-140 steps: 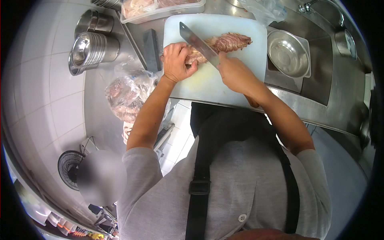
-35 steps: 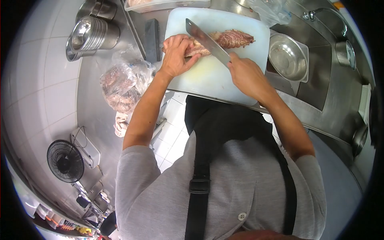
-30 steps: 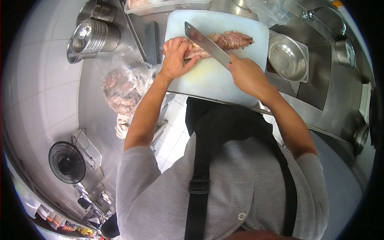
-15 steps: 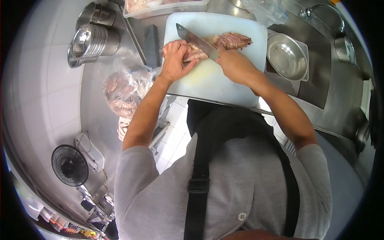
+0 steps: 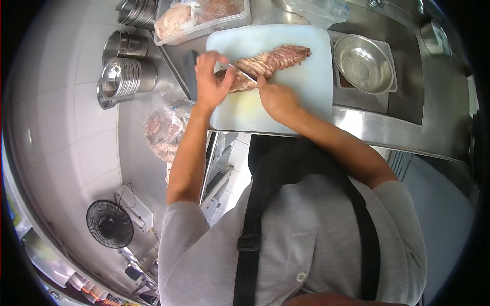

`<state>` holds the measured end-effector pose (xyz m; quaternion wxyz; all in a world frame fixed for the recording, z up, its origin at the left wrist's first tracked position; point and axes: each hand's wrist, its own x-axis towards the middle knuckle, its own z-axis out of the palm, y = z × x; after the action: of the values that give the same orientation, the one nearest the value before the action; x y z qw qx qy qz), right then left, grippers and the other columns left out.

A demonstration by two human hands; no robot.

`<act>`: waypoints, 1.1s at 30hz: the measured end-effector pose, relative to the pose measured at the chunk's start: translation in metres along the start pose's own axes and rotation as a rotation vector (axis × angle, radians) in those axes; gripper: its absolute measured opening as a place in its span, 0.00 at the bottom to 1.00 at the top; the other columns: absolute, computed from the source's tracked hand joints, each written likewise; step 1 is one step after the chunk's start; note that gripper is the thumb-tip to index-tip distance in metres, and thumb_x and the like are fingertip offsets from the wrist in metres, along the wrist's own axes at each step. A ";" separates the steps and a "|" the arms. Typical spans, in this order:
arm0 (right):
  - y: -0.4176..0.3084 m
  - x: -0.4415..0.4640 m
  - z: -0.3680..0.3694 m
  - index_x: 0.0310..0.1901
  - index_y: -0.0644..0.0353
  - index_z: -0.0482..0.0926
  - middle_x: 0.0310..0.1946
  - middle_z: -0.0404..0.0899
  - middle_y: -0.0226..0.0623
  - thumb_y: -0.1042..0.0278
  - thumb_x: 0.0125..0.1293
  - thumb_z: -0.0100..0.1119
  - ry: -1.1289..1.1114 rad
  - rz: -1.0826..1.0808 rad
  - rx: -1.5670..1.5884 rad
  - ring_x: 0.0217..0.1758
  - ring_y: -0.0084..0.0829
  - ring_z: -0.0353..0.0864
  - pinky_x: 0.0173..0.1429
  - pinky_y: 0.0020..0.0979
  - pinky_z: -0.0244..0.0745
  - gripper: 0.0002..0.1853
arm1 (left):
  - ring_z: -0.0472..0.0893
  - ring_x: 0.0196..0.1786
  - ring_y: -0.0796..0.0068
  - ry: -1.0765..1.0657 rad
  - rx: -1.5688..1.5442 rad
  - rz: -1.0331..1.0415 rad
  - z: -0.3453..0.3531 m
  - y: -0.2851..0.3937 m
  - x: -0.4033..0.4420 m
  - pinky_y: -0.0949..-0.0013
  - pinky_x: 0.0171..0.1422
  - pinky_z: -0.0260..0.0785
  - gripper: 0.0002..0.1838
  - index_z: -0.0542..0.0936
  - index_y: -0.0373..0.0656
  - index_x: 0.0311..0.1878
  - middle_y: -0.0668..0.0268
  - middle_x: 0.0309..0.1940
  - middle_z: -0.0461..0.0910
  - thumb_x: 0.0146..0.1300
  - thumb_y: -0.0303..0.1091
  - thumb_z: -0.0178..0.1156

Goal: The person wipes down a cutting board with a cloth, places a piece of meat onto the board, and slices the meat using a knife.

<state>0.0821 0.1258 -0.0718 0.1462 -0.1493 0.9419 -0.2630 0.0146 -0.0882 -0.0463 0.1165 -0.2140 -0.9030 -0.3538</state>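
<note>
A long piece of browned meat [image 5: 283,57], scored or sliced crosswise, lies slantwise on the white cutting board [image 5: 301,102]. My right hand [image 5: 278,99] is closed around the handle of a knife [image 5: 244,74]. Its blade shows nearly edge-on as a thin bright line across the meat's left part. Over the meat's left end is my left hand [image 5: 212,79], thumb and fingers apart in a curve near the blade's far end. Whether those fingers touch the meat or blade I cannot tell.
A plastic tub of bagged raw meat [image 5: 201,23] stands behind the board. To the right, a steel bowl [image 5: 363,65] sits in the sink [image 5: 406,102]. Left are a dark bar-shaped block [image 5: 190,76], bagged meat [image 5: 163,132], stacked steel containers [image 5: 120,81] and a fan [image 5: 109,223].
My left hand has loosened from its press on the meat, its fingers now spread. The knife has turned from broadside to nearly edge-on and shifted left. The camera view has shifted too.
</note>
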 end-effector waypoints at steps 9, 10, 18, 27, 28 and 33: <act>0.000 0.002 -0.012 0.60 0.70 0.74 0.41 0.90 0.59 0.70 0.79 0.45 -0.027 0.034 0.036 0.47 0.55 0.92 0.51 0.54 0.86 0.16 | 0.78 0.63 0.48 -0.550 0.495 -0.061 0.027 0.012 0.090 0.44 0.70 0.67 0.17 0.84 0.46 0.44 0.57 0.53 0.83 0.54 0.38 0.78; 0.004 0.002 -0.018 0.61 0.70 0.74 0.41 0.90 0.59 0.71 0.78 0.46 -0.045 0.021 0.044 0.47 0.56 0.92 0.52 0.55 0.85 0.17 | 0.78 0.62 0.48 -0.377 0.348 -0.045 0.021 0.007 0.080 0.45 0.70 0.68 0.17 0.84 0.47 0.44 0.57 0.53 0.83 0.53 0.38 0.78; 0.019 -0.019 -0.045 0.61 0.71 0.74 0.40 0.89 0.62 0.75 0.74 0.53 -0.005 -0.024 0.126 0.48 0.60 0.90 0.55 0.57 0.82 0.17 | 0.73 0.63 0.52 -0.282 0.126 -0.036 -0.011 -0.002 -0.033 0.50 0.69 0.64 0.13 0.84 0.51 0.43 0.65 0.56 0.79 0.55 0.38 0.77; 0.010 -0.052 -0.088 0.58 0.70 0.72 0.40 0.87 0.60 0.67 0.82 0.53 -0.085 0.030 0.168 0.47 0.65 0.85 0.54 0.62 0.74 0.14 | 0.68 0.65 0.53 -0.192 0.147 -0.031 0.009 -0.010 -0.045 0.48 0.70 0.58 0.15 0.82 0.53 0.41 0.68 0.56 0.76 0.53 0.37 0.77; 0.010 -0.052 -0.087 0.58 0.70 0.72 0.40 0.87 0.61 0.67 0.82 0.53 -0.088 0.029 0.165 0.47 0.65 0.85 0.54 0.62 0.74 0.14 | 0.68 0.65 0.53 -0.181 0.133 -0.027 0.010 -0.010 -0.046 0.48 0.70 0.58 0.15 0.81 0.53 0.41 0.68 0.56 0.77 0.52 0.36 0.77; 0.011 -0.047 -0.087 0.58 0.71 0.72 0.39 0.86 0.61 0.67 0.82 0.53 -0.154 0.029 0.100 0.47 0.66 0.85 0.53 0.63 0.74 0.14 | 0.69 0.65 0.53 -0.143 0.071 -0.044 0.013 -0.010 -0.045 0.48 0.70 0.57 0.16 0.81 0.53 0.42 0.68 0.55 0.77 0.50 0.35 0.76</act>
<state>0.0917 0.1908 0.0029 0.2293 -0.1480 0.9156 -0.2953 0.0486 -0.0994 -0.0772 0.0513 -0.2145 -0.9255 -0.3078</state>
